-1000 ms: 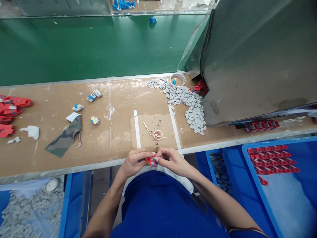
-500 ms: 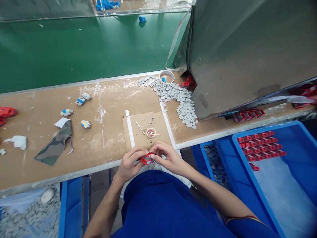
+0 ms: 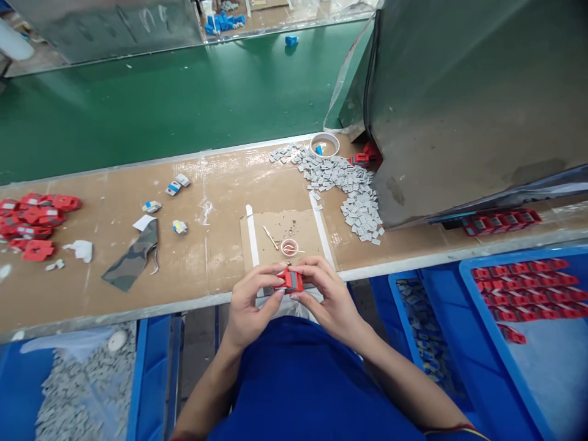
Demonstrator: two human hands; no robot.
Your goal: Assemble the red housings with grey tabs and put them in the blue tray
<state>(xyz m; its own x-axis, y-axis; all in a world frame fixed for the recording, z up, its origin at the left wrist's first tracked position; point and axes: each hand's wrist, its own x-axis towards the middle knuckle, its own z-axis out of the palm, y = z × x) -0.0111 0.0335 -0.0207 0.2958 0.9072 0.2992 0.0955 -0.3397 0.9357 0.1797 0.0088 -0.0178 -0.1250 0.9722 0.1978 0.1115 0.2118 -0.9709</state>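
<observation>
A small red plastic part with a grey panel, like a toy vehicle body, is held between both hands in front of my body at the bench edge. My left hand pinches its left end with thumb and fingers. At its right end, my right hand grips it the same way. Just beyond the hands lies a small round cup with a thin white stick across it. Beside the cup rests a pale stick on a taped cardboard sheet.
Many grey flat pieces lie right of the cardboard, near a tape roll. Red parts and a camouflage cloth are at left. A large metal panel blocks the right. A blue tray holds rows of red parts.
The view has shifted left, bringing more red parts into sight. The held part has turned in my fingers, its grey panel now facing up, with my right fingers closed on its end.
</observation>
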